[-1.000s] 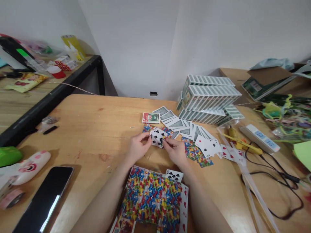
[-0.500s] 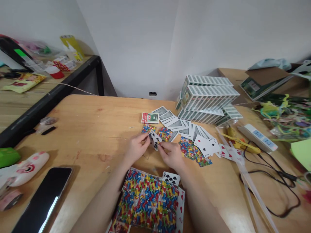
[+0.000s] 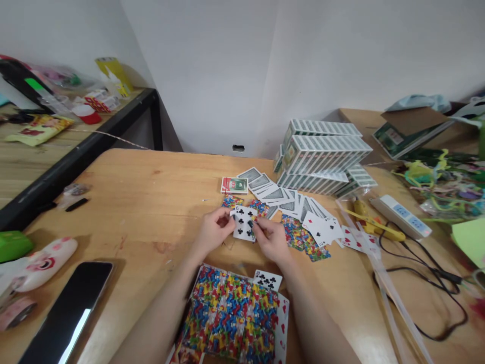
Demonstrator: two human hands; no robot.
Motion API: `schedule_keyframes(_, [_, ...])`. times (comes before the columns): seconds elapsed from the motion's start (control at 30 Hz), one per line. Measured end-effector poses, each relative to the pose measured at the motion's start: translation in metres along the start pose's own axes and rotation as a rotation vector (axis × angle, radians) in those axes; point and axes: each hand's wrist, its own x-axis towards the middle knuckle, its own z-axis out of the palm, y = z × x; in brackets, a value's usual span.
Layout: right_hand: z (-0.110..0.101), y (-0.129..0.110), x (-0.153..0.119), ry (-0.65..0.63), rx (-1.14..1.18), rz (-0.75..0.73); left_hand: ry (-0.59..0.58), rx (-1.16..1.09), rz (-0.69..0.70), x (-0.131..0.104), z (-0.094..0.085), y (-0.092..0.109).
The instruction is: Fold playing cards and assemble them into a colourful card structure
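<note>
The left hand [image 3: 216,230] and right hand [image 3: 271,237] pinch opposite edges of a six of clubs [image 3: 241,233], held face up over the table [image 3: 151,202]. Nearer the body lies a panel of patterned cards [image 3: 231,313], seemingly already assembled; a ten of clubs [image 3: 267,279] projects from its far edge. Beyond the hands, loose cards [image 3: 288,194], apparently not yet used, spread between a card box [image 3: 235,185] and stacked boxes [image 3: 328,153].

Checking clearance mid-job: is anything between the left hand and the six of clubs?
Nothing visible: the left hand pinches the six of clubs at its left edge; the right hand holds the opposite side.
</note>
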Motion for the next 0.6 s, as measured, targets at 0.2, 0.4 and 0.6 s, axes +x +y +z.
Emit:
schedule_keyframes(0.2, [0.0007, -0.0024, -0.0012, -0.015, -0.192, -0.120, -0.023, 0.066, -0.004, 0.0010, -0.0035, 0.0004])
schedule_keyframes(0.4, [0.0027, 0.0015, -0.0019, -0.043, -0.264, -0.206, 0.012, 0.262, 0.062, -0.0011, -0.0026, 0.0041])
schedule_keyframes(0.6, [0.0000, 0.0009, -0.0014, -0.044, -0.188, -0.133, -0.027, 0.225, 0.087, -0.0018, -0.0053, -0.0023])
